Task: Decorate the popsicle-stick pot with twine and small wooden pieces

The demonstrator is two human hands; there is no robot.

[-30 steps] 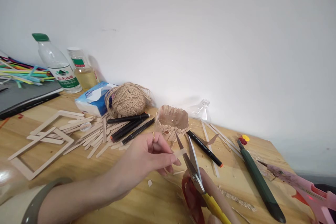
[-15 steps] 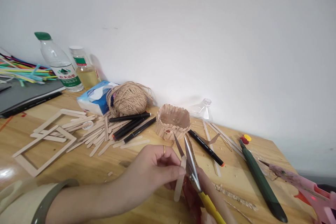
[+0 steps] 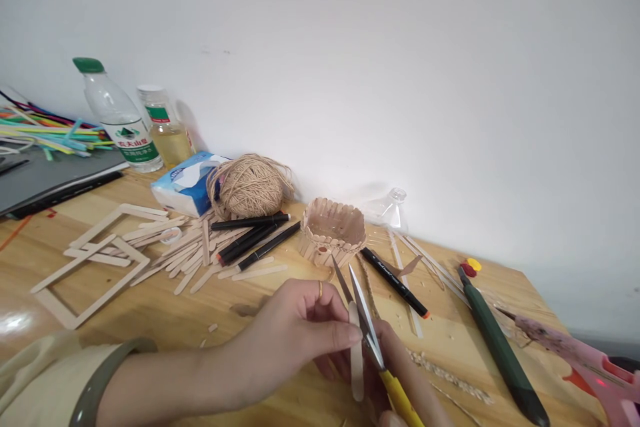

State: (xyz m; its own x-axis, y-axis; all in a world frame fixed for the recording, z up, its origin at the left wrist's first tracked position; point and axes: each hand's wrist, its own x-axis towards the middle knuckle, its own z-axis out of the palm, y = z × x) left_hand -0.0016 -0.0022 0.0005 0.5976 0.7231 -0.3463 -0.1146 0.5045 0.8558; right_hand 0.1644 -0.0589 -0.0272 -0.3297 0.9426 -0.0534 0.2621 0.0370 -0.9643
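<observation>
Low over a wooden table (image 3: 175,327), a person's left hand (image 3: 310,328) pinched a thin wooden stick (image 3: 357,373) between thumb and fingers. The stick stood nearly upright, showing above and below the thumb. Just to the right of that hand, the right hand (image 3: 411,368) was curled around yellow-handled scissors (image 3: 375,350), partly hidden behind them. Their blades pointed away from the person and stood a little apart. The stick was right beside the blades, and from where I stood I could not tell whether metal touched wood. The left hand wore a ring (image 3: 320,290), with a bracelet (image 3: 103,380) at the wrist and a cream sleeve (image 3: 45,380) behind that.

Beyond the left hand sat a small basket (image 3: 314,250) made of sticks, with a clear bottle top (image 3: 393,211) behind it. Off to the left of the hand lay black pens (image 3: 270,247), loose sticks (image 3: 185,255) and angular stick frames (image 3: 113,290). Behind those were a ball of twine (image 3: 255,187), a tissue pack (image 3: 183,180), a jar (image 3: 170,143) of yellowish liquid and a green-capped bottle (image 3: 125,133). Beyond the right hand lay a marker (image 3: 395,282). To that hand's right were a frayed braid (image 3: 450,377), a dark green tool (image 3: 503,350) and a pink glue gun (image 3: 560,342).
</observation>
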